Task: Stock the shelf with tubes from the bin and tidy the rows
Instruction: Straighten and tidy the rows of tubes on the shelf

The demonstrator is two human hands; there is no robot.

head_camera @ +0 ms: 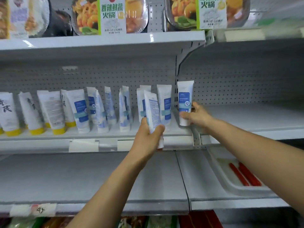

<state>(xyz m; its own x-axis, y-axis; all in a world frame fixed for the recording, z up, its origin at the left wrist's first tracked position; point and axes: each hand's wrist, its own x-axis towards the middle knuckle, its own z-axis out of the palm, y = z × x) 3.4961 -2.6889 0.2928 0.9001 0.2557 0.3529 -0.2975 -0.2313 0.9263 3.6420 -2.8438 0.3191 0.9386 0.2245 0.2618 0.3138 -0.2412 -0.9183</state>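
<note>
Nearest, lower right of frame: a white tray [218, 170] with red sticks [243, 175] lies on the lower shelf [98, 178]. It has no part in this job.
Bin: not in view, so we cannot say how many tubes remain.
Left grip [146, 137]: clenched round the lower end of a tilted tube [153, 109] at centre frame. The tube's printed back faces us, and its cap hangs in front of the tube shelf [49, 142], not yet on it.
Right grip [199, 116]: fingers and thumb wrapped round the lower half of an upright tube [185, 99], right of centre. It is cap down with the blue label facing us, at the right end of the row by the shelf upright.
Contact: we cannot tell whether that cap sits on the shelf or just above it.
Step in hand: by our reading, we are placing the end tube while the next one waits in the other grip.
Blue-label row [102, 112]: ragged. Several tubes lean, some are turned sideways and the gaps are uneven.
Yellow-capped tubes [52, 111]: at left of frame, standing but turned different ways.
Next move calls for: seating the end tube square and letting go, then turning the tilted tube label-forward. It should go in cap down without knocking its leaning neighbours.
After that: we judge the rows need straightening.
Farthest: pegboard [49, 76] behind the tubes and packaged meals [111, 14] on the shelf above, along the top of frame.
</note>
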